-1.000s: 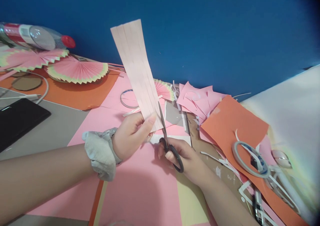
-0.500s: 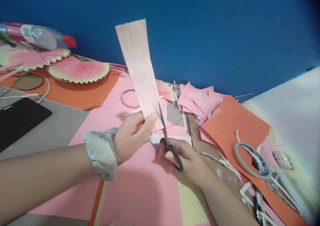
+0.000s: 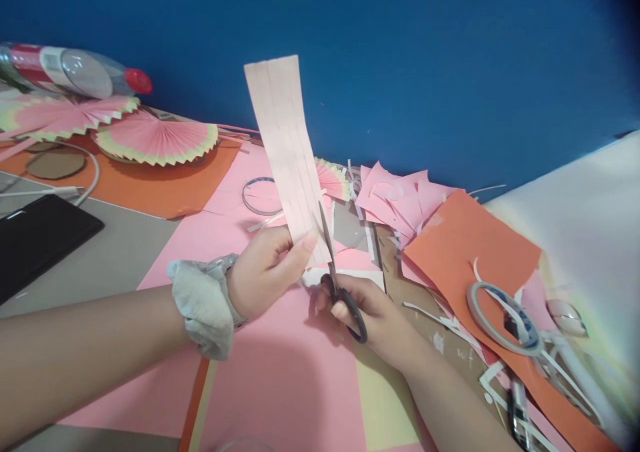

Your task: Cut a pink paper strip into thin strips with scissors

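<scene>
My left hand pinches the lower end of a tall pale pink paper strip, held upright with fold or cut lines running along its length. A grey scrunchie and a watch sit on that wrist. My right hand grips black-handled scissors; their blades point up into the strip's lower right edge. Both hands hover over a large pink sheet on the table.
Pleated pink fans lie on an orange sheet at the back left, with a plastic bottle behind. A black tablet is at left. Orange paper, tape rolls, pink scraps and white trimmings crowd the right. A blue wall stands behind.
The pink strip has shifted slightly right and lower, tilting more upright. The scissors stay at its lower right edge; both hands have barely moved.
</scene>
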Action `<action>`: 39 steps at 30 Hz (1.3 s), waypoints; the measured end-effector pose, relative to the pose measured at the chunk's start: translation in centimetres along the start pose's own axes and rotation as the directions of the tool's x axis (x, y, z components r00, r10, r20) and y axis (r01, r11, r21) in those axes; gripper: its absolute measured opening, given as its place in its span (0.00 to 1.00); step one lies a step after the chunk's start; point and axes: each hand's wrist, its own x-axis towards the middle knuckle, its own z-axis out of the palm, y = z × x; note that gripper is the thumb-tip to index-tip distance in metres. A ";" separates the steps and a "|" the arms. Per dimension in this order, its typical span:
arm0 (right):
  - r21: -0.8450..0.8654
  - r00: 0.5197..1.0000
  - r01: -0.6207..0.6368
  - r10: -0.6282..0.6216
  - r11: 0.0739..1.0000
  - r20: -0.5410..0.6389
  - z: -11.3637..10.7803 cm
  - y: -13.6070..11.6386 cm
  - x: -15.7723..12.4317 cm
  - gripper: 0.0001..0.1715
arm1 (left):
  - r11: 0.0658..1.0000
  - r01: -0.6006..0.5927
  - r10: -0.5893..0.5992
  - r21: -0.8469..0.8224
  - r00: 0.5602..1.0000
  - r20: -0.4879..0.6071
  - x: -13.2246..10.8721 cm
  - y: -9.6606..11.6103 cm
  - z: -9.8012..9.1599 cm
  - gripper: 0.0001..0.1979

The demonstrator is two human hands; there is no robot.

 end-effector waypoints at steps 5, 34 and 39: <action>0.023 1.000 0.010 -0.011 1.000 0.009 0.0 0.2 0.0 0.23 | 0.999 0.015 -0.016 -0.042 1.000 -0.006 0.0 -0.2 0.1 0.20; -0.068 0.999 0.031 -0.032 0.997 -0.008 0.0 0.1 0.1 0.23 | 0.997 -0.017 0.029 0.076 0.987 -0.161 0.0 0.4 -0.1 0.20; -0.043 1.000 0.020 -0.020 0.999 0.012 0.0 0.0 0.0 0.23 | 0.995 -0.011 0.026 0.103 0.989 -0.145 0.0 0.3 0.0 0.19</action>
